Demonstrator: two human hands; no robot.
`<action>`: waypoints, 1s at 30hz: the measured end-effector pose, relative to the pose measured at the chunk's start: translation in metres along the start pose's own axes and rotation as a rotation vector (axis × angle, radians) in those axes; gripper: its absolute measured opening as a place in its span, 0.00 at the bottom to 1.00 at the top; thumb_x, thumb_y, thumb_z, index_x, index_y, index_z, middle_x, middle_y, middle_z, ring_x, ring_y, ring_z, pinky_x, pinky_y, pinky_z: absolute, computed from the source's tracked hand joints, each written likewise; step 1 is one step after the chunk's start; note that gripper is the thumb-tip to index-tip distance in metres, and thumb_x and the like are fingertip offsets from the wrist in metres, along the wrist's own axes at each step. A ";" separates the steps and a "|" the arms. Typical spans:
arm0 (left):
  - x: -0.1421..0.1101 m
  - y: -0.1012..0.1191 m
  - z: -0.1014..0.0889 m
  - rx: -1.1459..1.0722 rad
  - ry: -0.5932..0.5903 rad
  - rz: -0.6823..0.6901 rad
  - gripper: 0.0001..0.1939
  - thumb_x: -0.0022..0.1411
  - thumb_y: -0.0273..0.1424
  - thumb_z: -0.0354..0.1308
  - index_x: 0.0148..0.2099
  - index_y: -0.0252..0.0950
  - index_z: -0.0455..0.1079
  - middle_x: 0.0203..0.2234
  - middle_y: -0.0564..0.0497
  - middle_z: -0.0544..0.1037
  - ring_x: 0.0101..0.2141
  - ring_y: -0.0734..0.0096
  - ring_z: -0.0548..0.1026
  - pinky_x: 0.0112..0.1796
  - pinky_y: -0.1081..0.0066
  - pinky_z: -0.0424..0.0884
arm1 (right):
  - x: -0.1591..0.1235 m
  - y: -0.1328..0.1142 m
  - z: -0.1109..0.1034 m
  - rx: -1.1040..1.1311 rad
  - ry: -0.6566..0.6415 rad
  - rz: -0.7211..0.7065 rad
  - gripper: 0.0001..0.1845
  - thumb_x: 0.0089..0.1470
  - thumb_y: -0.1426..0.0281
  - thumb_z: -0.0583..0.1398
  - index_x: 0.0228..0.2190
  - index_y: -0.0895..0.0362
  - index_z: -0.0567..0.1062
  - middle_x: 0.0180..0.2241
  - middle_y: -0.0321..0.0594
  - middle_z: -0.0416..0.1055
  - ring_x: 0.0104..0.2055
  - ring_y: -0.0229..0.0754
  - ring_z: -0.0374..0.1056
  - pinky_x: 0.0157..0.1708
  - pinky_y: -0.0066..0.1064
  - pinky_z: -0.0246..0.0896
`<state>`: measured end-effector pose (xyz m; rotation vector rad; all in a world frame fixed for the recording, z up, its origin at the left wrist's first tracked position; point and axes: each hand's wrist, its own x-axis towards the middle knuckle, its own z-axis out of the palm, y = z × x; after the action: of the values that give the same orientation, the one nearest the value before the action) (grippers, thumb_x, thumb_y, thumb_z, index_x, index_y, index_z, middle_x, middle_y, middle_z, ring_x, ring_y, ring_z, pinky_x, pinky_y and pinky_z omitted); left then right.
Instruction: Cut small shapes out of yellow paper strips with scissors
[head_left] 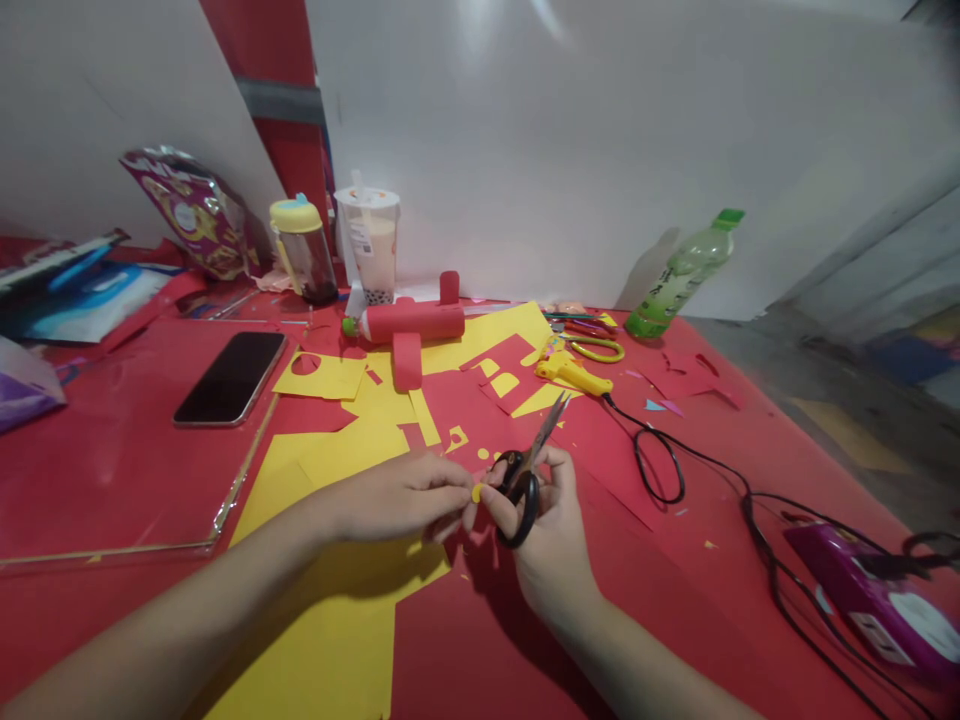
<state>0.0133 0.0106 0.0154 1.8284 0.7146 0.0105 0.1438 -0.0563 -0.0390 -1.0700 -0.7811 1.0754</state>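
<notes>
Between the fingertips of my two hands is a small round piece of yellow paper [477,493]. My left hand [409,495] reaches in from the left and pinches the piece's edge. My right hand [551,530] has its thumb at the same piece and also holds black-handled scissors [530,470], blades pointing up and away. Beneath the hands lie yellow paper sheets [315,600] and red paper. Beyond them rests a red paper airplane model [416,322] with a green tip at its left end.
A yellow glue gun [574,373] trails a black cord to a purple power strip [874,595] at right. A green bottle [682,275], a bubble tea cup [373,245] and a yellow-lidded bottle [302,250] stand along the wall. A phone [230,378] lies left.
</notes>
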 end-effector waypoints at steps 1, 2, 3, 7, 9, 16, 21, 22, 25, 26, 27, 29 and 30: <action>0.000 0.000 0.000 0.020 -0.001 0.006 0.14 0.58 0.30 0.42 0.24 0.32 0.63 0.16 0.56 0.64 0.20 0.79 0.63 0.25 0.79 0.60 | 0.000 0.000 0.000 0.003 0.002 0.003 0.19 0.39 0.74 0.62 0.27 0.52 0.55 0.24 0.27 0.61 0.26 0.33 0.62 0.26 0.26 0.59; -0.001 -0.001 0.000 0.050 0.007 0.010 0.13 0.57 0.30 0.43 0.24 0.32 0.63 0.16 0.57 0.63 0.20 0.79 0.62 0.24 0.79 0.59 | 0.000 -0.001 0.000 0.007 0.002 0.005 0.19 0.39 0.74 0.62 0.27 0.52 0.55 0.24 0.27 0.61 0.26 0.33 0.62 0.26 0.26 0.59; -0.001 -0.002 0.000 0.087 0.021 0.014 0.12 0.56 0.30 0.45 0.24 0.32 0.63 0.16 0.57 0.63 0.19 0.80 0.61 0.23 0.79 0.58 | 0.000 -0.001 0.001 0.011 0.002 0.008 0.19 0.39 0.74 0.62 0.27 0.52 0.55 0.24 0.27 0.62 0.26 0.32 0.62 0.27 0.25 0.58; -0.001 -0.008 0.000 0.196 0.058 0.062 0.10 0.54 0.31 0.48 0.23 0.32 0.63 0.15 0.58 0.60 0.18 0.81 0.59 0.20 0.80 0.55 | 0.000 0.000 0.000 0.028 -0.004 0.009 0.20 0.38 0.74 0.63 0.27 0.52 0.55 0.24 0.27 0.62 0.27 0.32 0.62 0.28 0.25 0.58; -0.001 -0.008 0.000 0.215 0.069 0.075 0.11 0.55 0.31 0.48 0.23 0.32 0.63 0.15 0.58 0.62 0.18 0.81 0.60 0.20 0.80 0.55 | 0.000 0.000 0.000 0.022 -0.016 0.008 0.20 0.38 0.74 0.63 0.27 0.52 0.56 0.24 0.27 0.62 0.27 0.32 0.62 0.28 0.25 0.58; -0.002 -0.008 -0.001 0.226 0.079 0.078 0.13 0.56 0.32 0.47 0.22 0.32 0.64 0.14 0.56 0.65 0.17 0.80 0.62 0.20 0.80 0.57 | -0.001 0.000 -0.001 -0.006 -0.031 0.009 0.20 0.39 0.74 0.63 0.28 0.52 0.56 0.24 0.27 0.64 0.26 0.33 0.64 0.27 0.25 0.59; 0.001 -0.009 0.001 0.241 0.089 0.095 0.14 0.57 0.31 0.45 0.21 0.32 0.62 0.14 0.56 0.65 0.17 0.81 0.61 0.20 0.80 0.56 | -0.001 0.000 0.000 0.009 -0.043 0.000 0.20 0.39 0.75 0.62 0.28 0.52 0.55 0.24 0.27 0.63 0.26 0.33 0.63 0.27 0.26 0.59; 0.001 -0.009 0.001 0.240 0.096 0.095 0.15 0.57 0.31 0.44 0.21 0.32 0.61 0.13 0.57 0.64 0.17 0.81 0.61 0.20 0.80 0.56 | -0.001 0.000 0.000 0.010 -0.041 -0.005 0.20 0.39 0.75 0.62 0.28 0.52 0.55 0.24 0.27 0.63 0.26 0.33 0.63 0.27 0.26 0.59; 0.003 -0.008 0.003 0.220 0.131 0.091 0.15 0.56 0.30 0.44 0.19 0.33 0.59 0.13 0.57 0.62 0.16 0.81 0.60 0.20 0.80 0.55 | -0.001 0.000 -0.001 0.003 -0.035 -0.008 0.20 0.38 0.75 0.63 0.28 0.52 0.56 0.24 0.27 0.63 0.27 0.32 0.63 0.29 0.26 0.59; 0.003 -0.008 0.003 0.205 0.144 0.084 0.15 0.56 0.30 0.45 0.18 0.33 0.58 0.13 0.57 0.62 0.16 0.81 0.60 0.20 0.80 0.54 | -0.001 0.000 -0.001 -0.001 -0.037 -0.003 0.19 0.39 0.74 0.63 0.28 0.52 0.56 0.24 0.27 0.63 0.27 0.32 0.63 0.29 0.26 0.58; 0.002 -0.008 0.003 0.186 0.160 0.072 0.15 0.55 0.30 0.45 0.18 0.33 0.58 0.13 0.57 0.62 0.16 0.81 0.60 0.20 0.80 0.54 | -0.002 0.000 -0.002 -0.007 -0.043 0.005 0.19 0.39 0.74 0.62 0.28 0.52 0.56 0.24 0.27 0.63 0.26 0.32 0.62 0.27 0.25 0.58; 0.002 -0.008 0.001 0.128 0.200 0.046 0.14 0.54 0.30 0.46 0.18 0.33 0.58 0.13 0.58 0.62 0.17 0.81 0.59 0.19 0.80 0.54 | -0.002 0.000 -0.003 -0.013 -0.070 0.027 0.18 0.40 0.73 0.62 0.28 0.52 0.56 0.24 0.27 0.62 0.24 0.31 0.60 0.24 0.23 0.56; 0.001 -0.009 0.000 0.088 0.225 0.038 0.14 0.54 0.30 0.46 0.18 0.33 0.58 0.13 0.58 0.61 0.17 0.81 0.58 0.19 0.80 0.54 | -0.002 0.000 -0.003 -0.012 -0.092 0.041 0.18 0.41 0.72 0.62 0.28 0.52 0.56 0.24 0.27 0.62 0.23 0.30 0.59 0.24 0.23 0.55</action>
<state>0.0102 0.0124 0.0076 1.9441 0.8479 0.2160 0.1455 -0.0587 -0.0402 -1.0561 -0.8434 1.1627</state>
